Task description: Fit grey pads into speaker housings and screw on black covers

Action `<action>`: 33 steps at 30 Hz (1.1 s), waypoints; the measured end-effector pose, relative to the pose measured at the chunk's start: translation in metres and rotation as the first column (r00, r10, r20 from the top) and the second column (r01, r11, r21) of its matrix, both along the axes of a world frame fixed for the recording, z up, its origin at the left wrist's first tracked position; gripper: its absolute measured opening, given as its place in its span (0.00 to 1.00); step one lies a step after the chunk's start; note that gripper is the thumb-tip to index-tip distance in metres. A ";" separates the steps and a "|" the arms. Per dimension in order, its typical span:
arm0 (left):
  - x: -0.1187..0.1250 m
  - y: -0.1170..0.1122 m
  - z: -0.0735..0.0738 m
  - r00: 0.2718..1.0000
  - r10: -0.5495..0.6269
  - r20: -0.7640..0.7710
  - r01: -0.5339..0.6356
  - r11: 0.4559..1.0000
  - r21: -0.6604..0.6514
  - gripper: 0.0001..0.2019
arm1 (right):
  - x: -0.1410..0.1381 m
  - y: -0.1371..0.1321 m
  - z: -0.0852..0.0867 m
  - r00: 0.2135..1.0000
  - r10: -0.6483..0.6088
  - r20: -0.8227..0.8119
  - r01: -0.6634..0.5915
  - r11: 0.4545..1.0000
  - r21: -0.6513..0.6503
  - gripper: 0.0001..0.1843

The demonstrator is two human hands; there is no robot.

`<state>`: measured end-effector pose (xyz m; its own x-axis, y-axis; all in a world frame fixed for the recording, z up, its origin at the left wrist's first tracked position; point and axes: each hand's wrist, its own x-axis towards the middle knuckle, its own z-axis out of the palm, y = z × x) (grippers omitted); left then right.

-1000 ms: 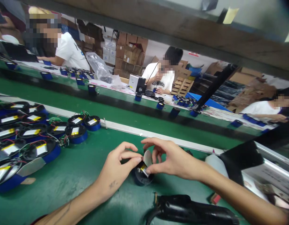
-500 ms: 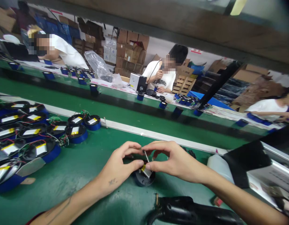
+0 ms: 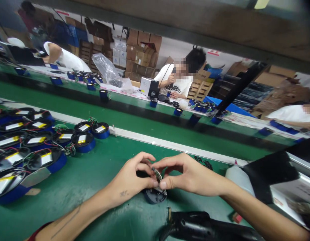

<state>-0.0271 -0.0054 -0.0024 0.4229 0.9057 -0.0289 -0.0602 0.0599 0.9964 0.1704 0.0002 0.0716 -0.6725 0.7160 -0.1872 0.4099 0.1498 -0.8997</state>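
Note:
Both hands meet over a round black housing (image 3: 155,197) with a dark blue side, standing on the green bench. Between my fingertips a small round circuit board (image 3: 158,174) is tilted nearly upright above the housing. My right hand (image 3: 185,175) pinches it between thumb and fingers from the right. From the left, my left hand (image 3: 136,174) closes thumb and fingers on the same board's edge. The battery in this housing is mostly hidden by the board and thumbs.
Several blue-sided housings (image 3: 53,160) with batteries, wires and boards crowd the left. A black tool (image 3: 202,226) lies in front, a white bottle (image 3: 239,179) at right, small black parts (image 3: 203,162) behind my right hand. Beyond the green belt (image 3: 134,117), co-workers sit at another bench.
The board has turned so its component side shows, and it covers the battery that was visible before. Both hands stay over the housing. The camera view has shifted slightly.

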 end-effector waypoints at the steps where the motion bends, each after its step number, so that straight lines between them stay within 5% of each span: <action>1: 0.001 -0.001 0.000 1.000 0.001 -0.005 -0.001 1.000 0.005 0.21 | 0.000 -0.001 0.001 1.000 0.000 0.004 0.000 1.000 0.004 0.11; 9: 0.003 -0.004 -0.004 0.997 0.033 -0.071 -0.026 0.995 0.100 0.23 | 0.001 -0.019 -0.001 0.992 -0.013 0.125 -0.004 0.992 0.129 0.10; 14: -0.003 -0.002 0.002 0.996 -0.069 -0.060 0.070 0.997 0.015 0.31 | 0.002 -0.030 -0.005 0.922 -0.172 0.346 0.087 0.965 0.248 0.25; 16: -0.006 0.000 0.004 0.992 -0.111 -0.064 0.110 0.994 -0.024 0.31 | 0.002 -0.032 -0.007 0.912 -0.182 0.367 0.080 0.957 0.277 0.23; 19: -0.011 0.003 0.005 0.985 -0.164 -0.056 0.160 0.985 -0.062 0.28 | 0.002 -0.034 -0.011 0.954 -0.081 0.288 -0.028 0.934 0.357 0.13; 25: -0.015 0.010 0.002 0.983 -0.164 -0.077 0.161 0.986 -0.050 0.24 | 0.003 -0.028 -0.011 0.966 0.055 0.253 -0.177 0.854 0.490 0.11; 33: -0.017 0.012 0.002 0.958 -0.183 -0.220 0.191 0.982 0.013 0.07 | -0.003 -0.019 -0.006 0.935 0.218 0.279 -0.333 0.810 0.483 0.10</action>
